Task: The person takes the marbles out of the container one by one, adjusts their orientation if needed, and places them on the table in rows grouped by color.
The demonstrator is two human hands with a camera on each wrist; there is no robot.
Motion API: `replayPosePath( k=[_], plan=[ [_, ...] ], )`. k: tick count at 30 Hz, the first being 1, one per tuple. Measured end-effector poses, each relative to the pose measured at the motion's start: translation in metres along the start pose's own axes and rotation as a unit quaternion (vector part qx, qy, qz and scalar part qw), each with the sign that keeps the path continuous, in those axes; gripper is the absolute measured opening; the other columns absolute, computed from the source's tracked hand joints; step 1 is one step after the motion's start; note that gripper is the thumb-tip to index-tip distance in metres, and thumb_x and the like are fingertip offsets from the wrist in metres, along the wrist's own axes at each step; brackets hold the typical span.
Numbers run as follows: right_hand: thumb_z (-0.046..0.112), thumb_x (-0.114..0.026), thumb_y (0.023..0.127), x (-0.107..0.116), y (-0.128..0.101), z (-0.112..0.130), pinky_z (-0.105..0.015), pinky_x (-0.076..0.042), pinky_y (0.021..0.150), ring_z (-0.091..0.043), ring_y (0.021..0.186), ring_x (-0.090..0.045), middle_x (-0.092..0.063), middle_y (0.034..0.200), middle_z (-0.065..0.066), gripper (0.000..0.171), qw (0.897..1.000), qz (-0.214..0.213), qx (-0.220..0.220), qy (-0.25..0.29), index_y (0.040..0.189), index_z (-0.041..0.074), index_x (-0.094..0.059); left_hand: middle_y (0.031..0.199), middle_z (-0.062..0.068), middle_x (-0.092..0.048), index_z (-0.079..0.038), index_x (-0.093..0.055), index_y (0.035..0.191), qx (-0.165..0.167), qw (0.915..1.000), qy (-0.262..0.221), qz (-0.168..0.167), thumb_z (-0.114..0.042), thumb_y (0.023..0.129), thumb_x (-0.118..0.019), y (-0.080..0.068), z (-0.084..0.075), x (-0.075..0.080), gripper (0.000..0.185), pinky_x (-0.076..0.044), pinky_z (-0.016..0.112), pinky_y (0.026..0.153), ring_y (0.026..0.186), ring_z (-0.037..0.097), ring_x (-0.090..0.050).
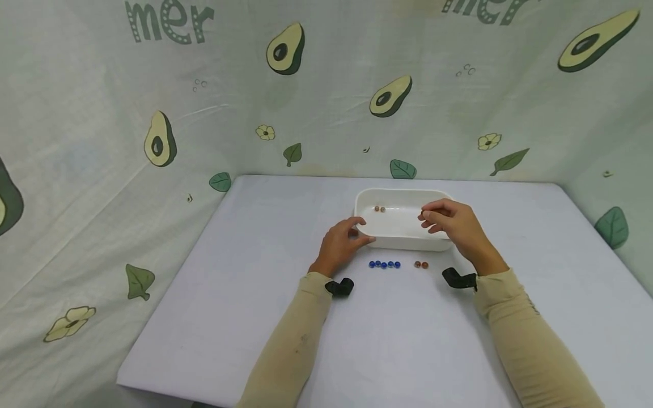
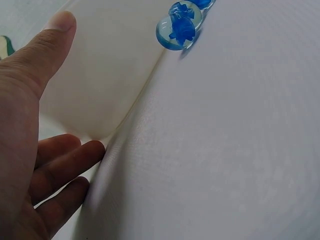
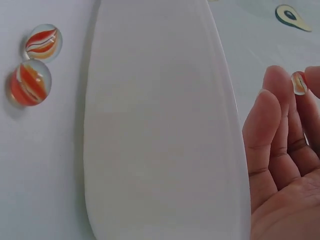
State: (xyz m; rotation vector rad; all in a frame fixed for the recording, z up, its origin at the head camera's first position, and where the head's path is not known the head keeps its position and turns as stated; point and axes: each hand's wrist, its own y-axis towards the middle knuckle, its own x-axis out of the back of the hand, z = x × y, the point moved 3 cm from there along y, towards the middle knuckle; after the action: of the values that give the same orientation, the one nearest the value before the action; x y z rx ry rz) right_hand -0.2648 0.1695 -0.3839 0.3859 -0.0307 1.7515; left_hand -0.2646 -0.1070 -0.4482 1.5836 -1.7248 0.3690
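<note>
My right hand (image 1: 451, 221) is over the right end of a white plastic tray (image 1: 403, 243). Its thumb and fingertips pinch a clear marble with an orange swirl (image 3: 299, 83), seen at the edge of the right wrist view. At the tray's front left corner, my left hand (image 1: 343, 242) holds the rim, thumb along the front and fingers bent round the end. Two orange marbles (image 1: 380, 209) lie inside the tray toward the back left. In front of it, several blue-swirl marbles (image 1: 384, 265) form a row, with two more orange marbles (image 1: 421, 264) to their right.
The tray stands on a table under a white cloth (image 1: 245, 272). Behind and to both sides hangs a pale curtain (image 1: 326, 102) printed with avocados and leaves. Black wrist mounts (image 1: 459, 279) jut inward from both sleeves, near the marbles on the table.
</note>
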Motion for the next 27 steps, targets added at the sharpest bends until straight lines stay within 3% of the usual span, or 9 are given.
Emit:
replayPosePath(
  k=[7,12,19,27],
  plan=[
    [0.02,-0.066,0.1,0.008,-0.012,-0.004,-0.029,-0.057,0.074,-0.019,0.087,-0.067,-0.069,0.1,-0.008,0.028,0.997,-0.013,-0.027,0.074,0.112,-0.005,-0.064,0.114,-0.003,-0.069,-0.023,-0.062,0.122,-0.004,1.0,-0.001,0.0,-0.046,0.085,-0.078,-0.001,0.0,0.0,0.047,-0.052,0.037,0.086,0.101,0.013,-0.063],
    [0.019,-0.066,0.099,0.01,-0.021,0.003,-0.027,-0.056,0.073,-0.018,0.087,-0.066,-0.068,0.099,-0.007,0.025,0.995,-0.006,-0.016,0.096,0.11,-0.004,-0.064,0.113,-0.001,-0.069,-0.023,-0.062,0.123,-0.002,1.0,0.001,-0.001,-0.047,0.085,-0.078,-0.001,-0.001,0.0,0.048,-0.051,0.038,0.086,0.101,0.015,-0.063],
    [0.007,-0.062,0.1,0.016,-0.032,0.007,-0.025,-0.056,0.072,-0.017,0.083,-0.066,-0.068,0.097,-0.008,0.01,0.979,0.01,-0.002,0.203,0.107,0.001,-0.066,0.112,-0.001,-0.069,-0.024,-0.062,0.123,0.002,1.0,0.001,0.0,-0.047,0.085,-0.078,-0.001,0.0,0.0,0.048,-0.051,0.037,0.086,0.1,0.014,-0.063],
    [0.001,-0.059,0.1,0.022,-0.037,0.002,-0.026,-0.056,0.071,-0.017,0.083,-0.068,-0.07,0.097,-0.009,0.01,0.972,0.023,0.002,0.235,0.108,-0.003,-0.065,0.112,-0.001,-0.069,-0.026,-0.061,0.123,0.001,1.0,0.002,-0.004,-0.048,0.085,-0.078,0.0,0.001,-0.001,0.047,-0.051,0.038,0.088,0.101,0.014,-0.063]
  ],
)
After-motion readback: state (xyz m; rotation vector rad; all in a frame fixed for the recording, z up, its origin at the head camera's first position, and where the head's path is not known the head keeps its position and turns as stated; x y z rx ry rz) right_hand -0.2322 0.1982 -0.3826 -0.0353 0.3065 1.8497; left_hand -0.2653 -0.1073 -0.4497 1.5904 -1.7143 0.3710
